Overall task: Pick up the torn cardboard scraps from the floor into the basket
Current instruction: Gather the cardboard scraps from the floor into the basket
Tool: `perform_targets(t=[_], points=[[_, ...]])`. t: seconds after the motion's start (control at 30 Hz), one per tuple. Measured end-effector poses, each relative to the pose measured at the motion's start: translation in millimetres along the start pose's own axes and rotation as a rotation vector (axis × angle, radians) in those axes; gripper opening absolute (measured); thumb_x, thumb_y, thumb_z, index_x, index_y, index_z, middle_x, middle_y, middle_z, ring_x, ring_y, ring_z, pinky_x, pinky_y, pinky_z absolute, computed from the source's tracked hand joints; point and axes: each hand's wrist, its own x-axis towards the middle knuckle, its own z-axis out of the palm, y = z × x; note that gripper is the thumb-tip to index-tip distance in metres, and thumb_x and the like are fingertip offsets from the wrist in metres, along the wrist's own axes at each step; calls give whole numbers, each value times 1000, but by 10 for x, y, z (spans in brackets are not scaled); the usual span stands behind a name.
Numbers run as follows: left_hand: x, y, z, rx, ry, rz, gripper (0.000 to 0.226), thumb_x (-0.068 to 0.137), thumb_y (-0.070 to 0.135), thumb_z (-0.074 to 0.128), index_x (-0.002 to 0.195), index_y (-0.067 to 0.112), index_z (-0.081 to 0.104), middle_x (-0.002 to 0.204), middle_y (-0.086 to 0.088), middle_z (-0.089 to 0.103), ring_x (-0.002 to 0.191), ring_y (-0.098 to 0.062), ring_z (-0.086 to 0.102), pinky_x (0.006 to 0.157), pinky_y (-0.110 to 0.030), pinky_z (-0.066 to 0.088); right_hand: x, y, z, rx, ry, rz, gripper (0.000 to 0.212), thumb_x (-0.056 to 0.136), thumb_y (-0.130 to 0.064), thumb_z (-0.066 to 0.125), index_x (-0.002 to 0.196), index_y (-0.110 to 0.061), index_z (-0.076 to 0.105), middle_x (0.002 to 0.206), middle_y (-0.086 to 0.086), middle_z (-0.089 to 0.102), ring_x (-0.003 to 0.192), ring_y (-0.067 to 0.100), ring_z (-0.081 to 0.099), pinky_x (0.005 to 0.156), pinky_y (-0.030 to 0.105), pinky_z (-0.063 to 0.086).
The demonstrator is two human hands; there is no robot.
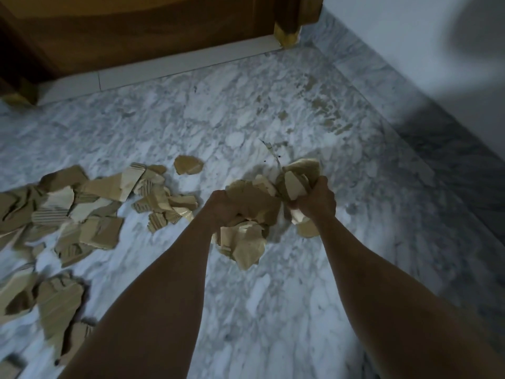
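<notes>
Both my hands hold bunches of torn brown cardboard above the marble floor. My left hand [222,208] grips a large clump of scraps [246,242] that hangs below and beyond its fingers. My right hand [317,199] grips a smaller bundle of scraps [293,181] that sticks out past its knuckles. Many loose cardboard scraps [90,212] lie scattered on the floor to the left, and one small scrap [188,164] lies apart near the middle. No basket is in view.
A wooden door [136,31] with a pale threshold [175,69] runs along the back. A grey marble skirting and a white wall [410,36] rise on the right. Brownish stains [325,105] mark the marble floor [273,296] at the far right.
</notes>
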Motion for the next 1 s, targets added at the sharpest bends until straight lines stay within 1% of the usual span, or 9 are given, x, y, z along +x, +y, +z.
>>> perform_targets(t=[0.07,0.17,0.27,0.4,0.53,0.67,0.8,0.93,1.0], points=[[-94,-38,-46,-2,35,-12,29,68,-1,84,96,-1,75,88,-7,72,81,-22,67,65,-25,57,-94,9,-7,77,-28,21,76,65,-23,91,125,-11,46,115,8,62,105,30,61,77,33,45],[-220,-174,-212,-59,19,-11,54,52,19,90,102,3,77,100,-9,78,96,-27,72,88,-41,60,-194,63,-32,204,-104,27,89,41,-30,95,119,-14,55,110,3,67,102,26,65,88,44,57],[-488,-293,-426,-139,70,-21,42,60,11,92,97,-1,76,89,-8,78,84,-25,73,62,-26,59,-377,25,-128,320,-194,9,78,48,-8,93,120,-8,62,111,10,69,102,30,67,83,54,59],[-887,-521,-820,-275,219,-63,29,71,9,88,97,1,76,87,-12,78,61,-13,72,59,-23,59,-721,-192,-167,266,-354,-114,53,65,-1,89,110,-17,65,94,0,69,82,15,65,59,30,54],[-1334,-946,-1158,-301,266,-136,39,64,17,91,97,3,76,93,-14,76,74,-26,73,69,-34,62,-1225,-290,-31,-51,-667,-256,50,60,-25,84,108,-17,72,91,6,75,87,29,72,66,39,60],[-1792,-1589,-1195,-268,286,-272,42,56,15,93,92,3,76,95,-17,76,79,-27,71,78,-39,60,-1903,-249,216,-701,-968,-566,76,57,-15,85,128,-17,58,115,5,69,106,26,67,79,40,58],[-2092,-2163,-1135,-279,321,-338,71,40,22,93,105,0,75,95,-12,73,83,-26,67,72,-39,58,-2483,128,441,-872,-1271,-650,98,66,-1,84,151,-9,36,135,2,56,120,16,58,79,24,52],[-2263,-2433,-1005,-155,391,-326,82,34,33,90,109,6,69,117,-17,69,107,-33,66,94,-50,57,-2813,606,496,-1119,-1302,-791,96,71,1,79,151,-19,30,117,16,65,89,31,69,66,46,59],[-2335,-2449,-942,40,429,-375,93,58,38,90,135,1,52,135,-21,53,125,-38,51,106,-46,47,-2881,737,495,-1203,-1208,-960,101,66,0,84,150,-15,29,112,17,64,84,27,64,60,40,51]])
